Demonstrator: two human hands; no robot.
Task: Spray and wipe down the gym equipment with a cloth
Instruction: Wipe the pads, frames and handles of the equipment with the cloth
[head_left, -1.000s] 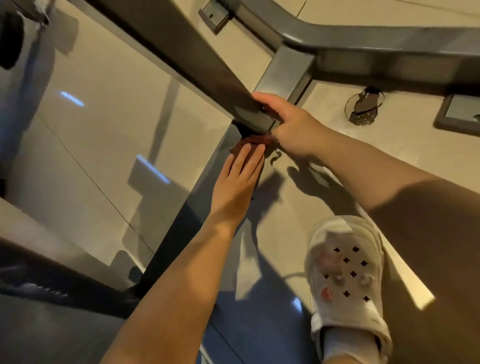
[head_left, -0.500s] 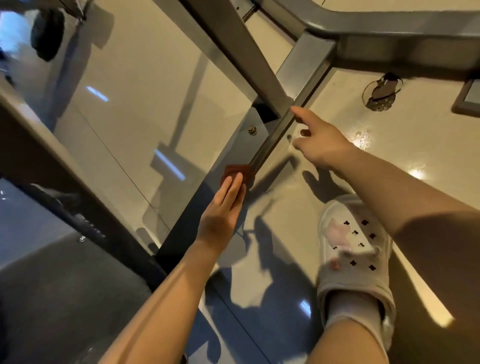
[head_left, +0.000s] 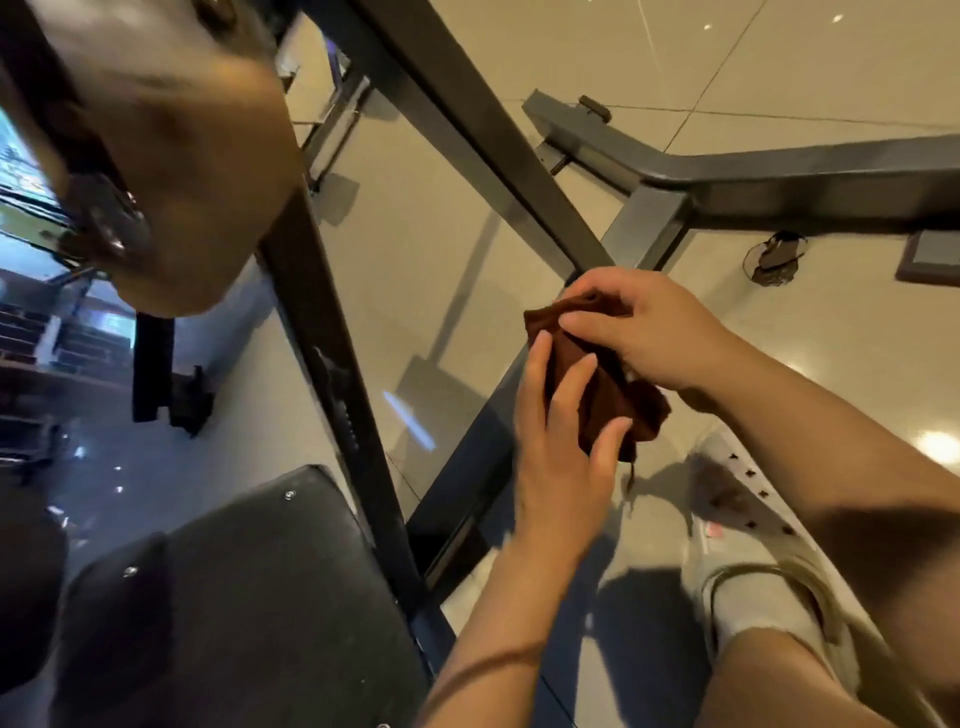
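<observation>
1. Above the metal frame (head_left: 524, 171), both hands have the brown cloth (head_left: 597, 379) lifted off the steel, held in mid-air between them.
2. Left hand (head_left: 558, 436) cradles it from below, fingers half-curled, thumb pressing the lower fold; right hand (head_left: 644, 332) pinches the top edge. Looks like a refold to find a fresh face.
3. Risk one: a loose corner dangles beneath the left thumb. If the pinch up top slackens mid-fold, the cloth could drop onto the tiled floor (head_left: 467, 291) and pick up grit.
4. Risk two: a bunched, uneven fold would likely smear the frame instead of cleaning it.
5. Risk three: no spray bottle shows anywhere in view, so a dry wipe may be coming.
6. Risk four: the person is crouched close, white shoe (head_left: 743, 551) just beside the base bar (head_left: 467, 467), black seat pad (head_left: 249, 597) to the left, brown pad (head_left: 171, 145) overhead. Rising carelessly could mean a bumped head.
</observation>
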